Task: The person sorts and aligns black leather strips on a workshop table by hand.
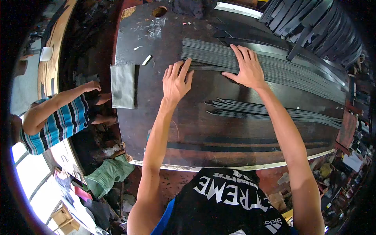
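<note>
A wide row of long, thin dark grey strips (301, 74) lies side by side across the dark table (156, 129). My right hand (249, 69) rests flat on the row with fingers spread and thumb out toward its near edge. At the left end of the row is my left hand (177, 81), its fingers stretched out and the index fingertip by the strip ends. A few strips near that fingertip sit slightly apart from the row. Closer to me, a looser bundle of similar strips (270, 112) has uneven left ends. Neither hand grips anything.
Behind the row lies a metal straightedge (270, 50). Many dark strips (313, 27) hang at the back right. White chalk (147, 60) and a folded grey cloth (123, 87) are on the left side. Another person (58, 117) in a striped shirt is beyond the table's left edge.
</note>
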Demonstrator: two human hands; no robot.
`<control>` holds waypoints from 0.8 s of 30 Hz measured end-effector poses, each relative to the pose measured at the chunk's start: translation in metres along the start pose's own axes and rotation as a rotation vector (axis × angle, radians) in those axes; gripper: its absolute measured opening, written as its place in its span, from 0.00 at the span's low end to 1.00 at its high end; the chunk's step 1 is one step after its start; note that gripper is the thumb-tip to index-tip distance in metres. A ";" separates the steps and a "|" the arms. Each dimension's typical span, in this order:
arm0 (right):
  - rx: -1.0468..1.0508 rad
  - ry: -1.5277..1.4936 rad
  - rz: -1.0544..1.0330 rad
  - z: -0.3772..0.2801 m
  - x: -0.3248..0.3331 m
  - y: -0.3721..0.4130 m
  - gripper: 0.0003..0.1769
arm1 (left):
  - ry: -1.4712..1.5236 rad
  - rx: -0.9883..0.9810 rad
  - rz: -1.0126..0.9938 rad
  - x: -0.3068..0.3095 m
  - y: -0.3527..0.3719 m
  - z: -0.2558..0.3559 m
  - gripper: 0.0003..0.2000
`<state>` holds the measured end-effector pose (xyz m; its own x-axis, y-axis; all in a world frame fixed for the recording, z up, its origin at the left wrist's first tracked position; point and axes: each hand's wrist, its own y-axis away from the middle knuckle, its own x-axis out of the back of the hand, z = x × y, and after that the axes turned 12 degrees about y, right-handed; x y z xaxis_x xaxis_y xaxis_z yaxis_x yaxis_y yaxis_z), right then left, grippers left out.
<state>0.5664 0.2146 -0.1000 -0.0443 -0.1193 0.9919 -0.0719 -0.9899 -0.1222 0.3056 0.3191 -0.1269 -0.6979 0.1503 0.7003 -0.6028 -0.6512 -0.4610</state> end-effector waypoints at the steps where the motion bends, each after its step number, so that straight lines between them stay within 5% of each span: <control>1: 0.003 0.002 0.001 0.000 0.000 0.000 0.57 | 0.002 0.000 -0.001 -0.001 0.000 -0.001 0.22; 24: 0.013 -0.001 0.022 0.001 -0.003 0.000 0.57 | 0.012 0.016 0.014 -0.002 0.000 -0.002 0.20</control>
<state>0.5677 0.2153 -0.1027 -0.0442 -0.1409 0.9890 -0.0576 -0.9880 -0.1433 0.3066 0.3204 -0.1294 -0.7111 0.1501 0.6869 -0.5866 -0.6653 -0.4619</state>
